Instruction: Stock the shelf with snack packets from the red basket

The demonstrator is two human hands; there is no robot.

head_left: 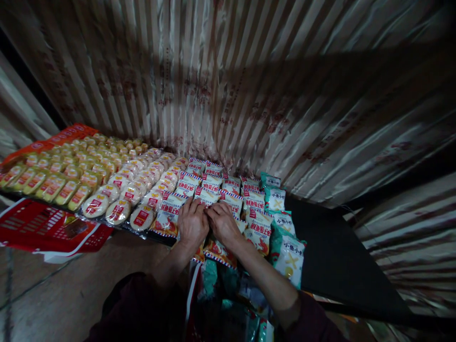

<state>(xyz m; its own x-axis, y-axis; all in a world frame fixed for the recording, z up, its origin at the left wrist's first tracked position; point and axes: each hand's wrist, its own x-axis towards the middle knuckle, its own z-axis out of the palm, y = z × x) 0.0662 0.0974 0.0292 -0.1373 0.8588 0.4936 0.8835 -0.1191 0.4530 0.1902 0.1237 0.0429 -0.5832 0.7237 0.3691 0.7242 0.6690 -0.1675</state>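
Observation:
Rows of white snack bags with red lettering (258,228) lie on a black shelf (331,251). Over the middle of these rows, my left hand (193,223) and my right hand (223,222) are side by side, nearly touching, fingers curled in on the bags beneath. What the fingertips hold, if anything, is hidden. Orange parts of bags show just below my hands. To the right stands a column of green and white bags (289,254).
Round wrapped cakes (118,211) and yellow wrapped packs (52,187) fill the shelf's left side. A red basket (42,228) is below at left. Another basket with green bags (237,318) sits under my arms. Striped plastic sheeting (228,85) hangs behind.

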